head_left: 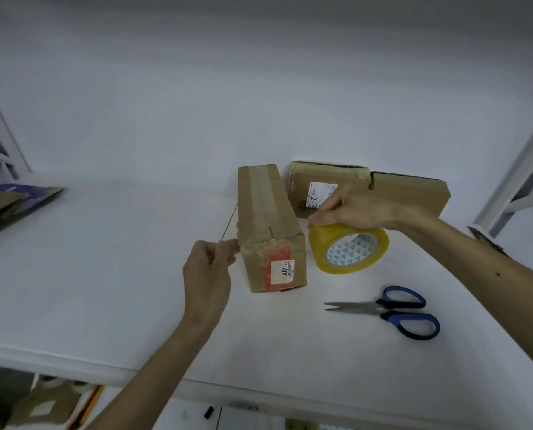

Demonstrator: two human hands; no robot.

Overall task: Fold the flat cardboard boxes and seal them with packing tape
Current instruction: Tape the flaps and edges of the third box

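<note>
A long folded cardboard box (266,212) lies on the white table (103,274), taped along its top seam, with a red and white label on its near end. My left hand (207,274) is at the box's near left corner and pinches a thin clear strip of tape (229,221) that runs up along the box's left side. A yellowish roll of packing tape (349,248) stands tilted just right of the box. My right hand (355,209) grips the roll from above, its fingertips pinching the rim. A second taped box (411,193) lies behind the roll by the wall.
Blue-handled scissors (392,308) lie shut on the table at the front right, blades pointing left. Flat cardboard pieces (13,203) are stacked at the table's far left. More cardboard (41,405) lies on the floor below the table's front edge. White frames stand at both sides.
</note>
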